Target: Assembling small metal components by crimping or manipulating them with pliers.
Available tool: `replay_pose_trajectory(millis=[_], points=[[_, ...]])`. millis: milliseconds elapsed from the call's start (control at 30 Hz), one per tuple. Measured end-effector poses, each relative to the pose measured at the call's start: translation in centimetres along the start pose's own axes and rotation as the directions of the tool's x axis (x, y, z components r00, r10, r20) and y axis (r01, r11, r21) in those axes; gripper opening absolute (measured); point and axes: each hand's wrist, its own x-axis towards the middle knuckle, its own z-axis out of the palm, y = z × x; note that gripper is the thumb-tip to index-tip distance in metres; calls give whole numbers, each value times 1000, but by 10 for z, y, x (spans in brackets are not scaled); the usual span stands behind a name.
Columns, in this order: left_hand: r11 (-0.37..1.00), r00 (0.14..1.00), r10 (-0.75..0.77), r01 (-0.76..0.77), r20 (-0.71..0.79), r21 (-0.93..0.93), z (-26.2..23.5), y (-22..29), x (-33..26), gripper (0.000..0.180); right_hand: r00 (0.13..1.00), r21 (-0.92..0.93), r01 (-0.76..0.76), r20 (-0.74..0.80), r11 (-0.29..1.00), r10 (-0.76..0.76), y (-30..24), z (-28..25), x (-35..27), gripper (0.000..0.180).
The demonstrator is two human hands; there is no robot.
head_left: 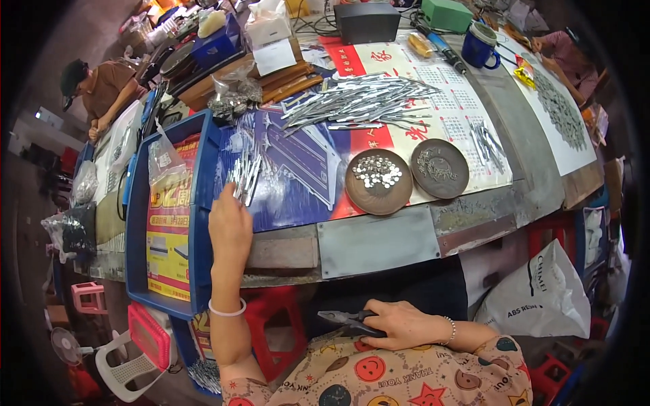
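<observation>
My left hand point(231, 223) reaches out over the table with its fingers curled in at the near end of a small bunch of thin silver metal strips point(249, 170). The fingertips are partly hidden, and how many strips they pinch does not show. Close to my body, my right hand point(405, 323) grips a pair of pliers point(349, 321) by the dark handles, its jaws pointing left. Farther off lies a big heap of similar strips point(359, 101). Two round brown dishes stand at the table's near side: one dish point(379, 203) holds small shiny discs, the other point(440, 189) fine metal bits.
A blue tray point(206, 223) lined with printed sheets stands left of my left arm. Behind it sits a bag of metal parts point(233, 95). A blue mug point(479, 47) and a dark box point(367, 24) are at the back. Other people work at far left and right.
</observation>
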Motion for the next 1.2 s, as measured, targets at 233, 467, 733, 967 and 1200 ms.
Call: replay_pose_trajectory(millis=[233, 467, 733, 967, 1200], points=[[324, 953, -243, 256, 181, -911, -37, 46, -40, 29, 999, 59, 35, -43, 998, -32, -4, -8, 5, 30], [-41, 973, -120, 193, 196, -980, -16, 64, -79, 23, 980, 58, 56, -195, 997, -44, -17, -28, 24, 22], [-70, 996, -69, 47, 52, -996, -7, 63, -76, 15, 940, -23, 104, -323, 994, -106, -30, -51, 41, 20], [17, 1000, -31, 2, 1, -1000, 3, 69, -76, 10, 920, -201, -38, -389, 979, -44, -42, -69, 52, 22], [-55, 999, -37, 30, 32, -998, 9, 69, -77, 8, 861, -513, 79, -396, 855, -318, -82, -101, 55, 33]])
